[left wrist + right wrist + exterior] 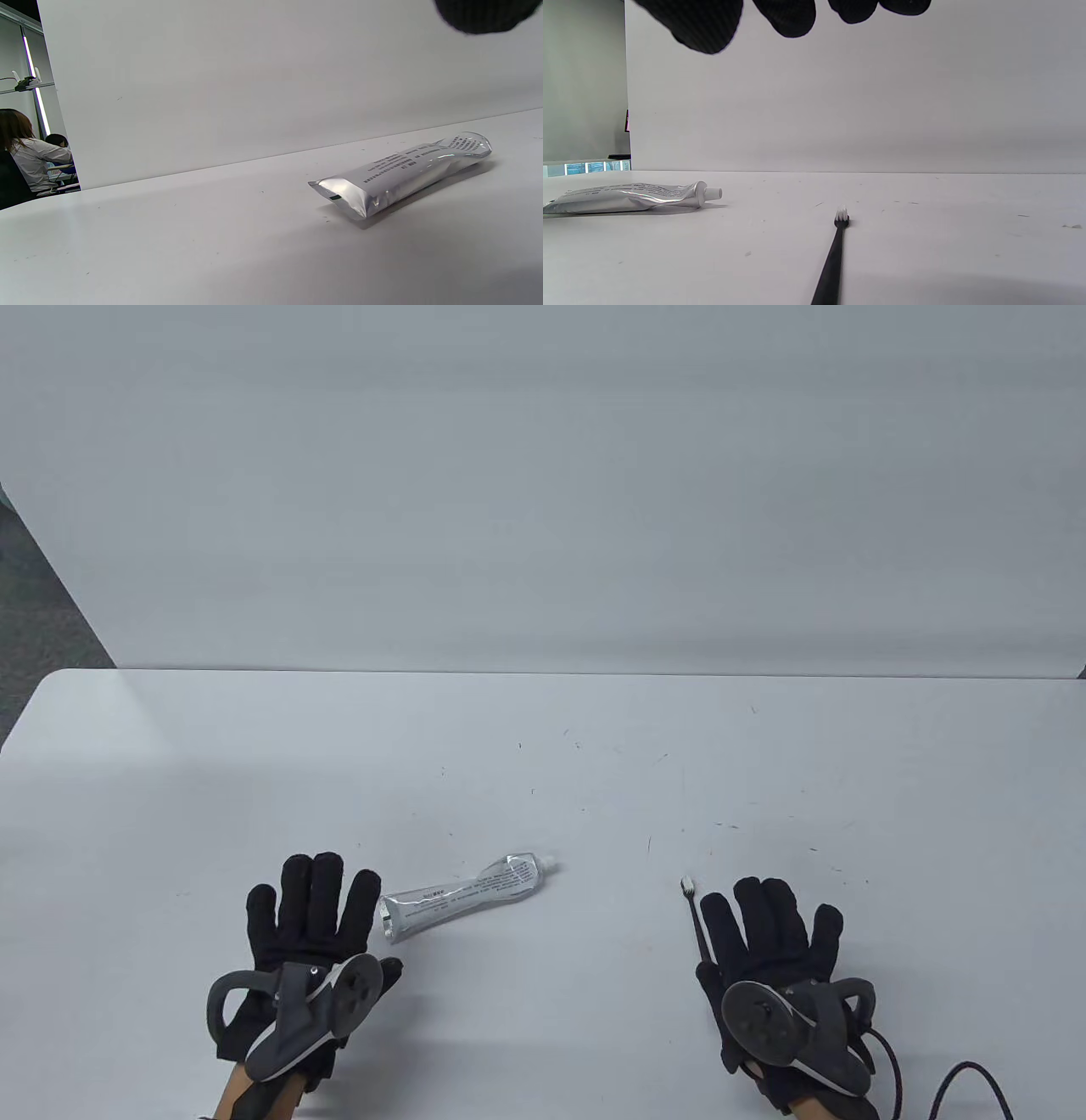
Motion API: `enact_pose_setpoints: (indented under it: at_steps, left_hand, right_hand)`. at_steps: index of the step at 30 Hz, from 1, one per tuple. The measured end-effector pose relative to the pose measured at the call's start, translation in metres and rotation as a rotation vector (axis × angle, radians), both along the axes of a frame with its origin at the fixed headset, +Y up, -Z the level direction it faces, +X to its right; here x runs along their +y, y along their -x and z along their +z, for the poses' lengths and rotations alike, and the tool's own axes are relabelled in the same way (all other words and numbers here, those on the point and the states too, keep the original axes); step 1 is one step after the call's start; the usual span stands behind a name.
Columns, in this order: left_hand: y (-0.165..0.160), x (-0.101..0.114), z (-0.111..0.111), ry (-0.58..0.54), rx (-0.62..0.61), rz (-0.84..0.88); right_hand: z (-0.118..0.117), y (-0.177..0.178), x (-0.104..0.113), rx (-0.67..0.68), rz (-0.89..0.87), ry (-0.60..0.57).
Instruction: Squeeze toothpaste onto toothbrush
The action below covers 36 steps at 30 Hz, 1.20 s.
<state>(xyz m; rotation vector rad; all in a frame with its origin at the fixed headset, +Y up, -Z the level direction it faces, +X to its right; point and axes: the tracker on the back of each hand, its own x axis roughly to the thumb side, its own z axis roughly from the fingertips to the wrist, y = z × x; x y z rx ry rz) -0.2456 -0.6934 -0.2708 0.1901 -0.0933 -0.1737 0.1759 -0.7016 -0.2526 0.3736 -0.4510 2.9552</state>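
A silver toothpaste tube (462,895) lies on the white table (543,746), its white cap (549,863) pointing right. It also shows in the left wrist view (403,171) and the right wrist view (628,197). A black toothbrush (696,920) with white bristles (686,885) lies to the right; it also shows in the right wrist view (833,258). My left hand (310,916) is open, fingers spread, just left of the tube's flat end, holding nothing. My right hand (772,929) is open above the toothbrush handle, which runs under it; it holds nothing.
A white wall panel (543,475) stands behind the table's far edge. A black cable (959,1082) runs from my right wrist at the bottom right. Small dark specks are scattered on the table's right half.
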Motion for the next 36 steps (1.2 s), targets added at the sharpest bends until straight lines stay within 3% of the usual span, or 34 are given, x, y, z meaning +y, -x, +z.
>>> enact_pose_setpoints:
  at_steps: [24, 27, 32, 36]
  left_hand:
    - [-0.001, 0.001, -0.002, 0.005, 0.015, 0.012]
    - [-0.012, 0.017, -0.002, -0.034, -0.016, 0.052]
    - [-0.05, 0.044, -0.021, -0.032, -0.092, 0.083]
    - [-0.085, 0.042, -0.046, 0.007, -0.095, 0.11]
  right_hand:
    - [0.007, -0.005, 0.007, 0.023, -0.069, -0.01]
    - [0.01, -0.008, 0.012, 0.024, -0.104, -0.03]
    - [0.012, -0.011, 0.015, 0.025, -0.132, -0.039]
    - [0.012, -0.011, 0.014, 0.028, -0.129, -0.019]
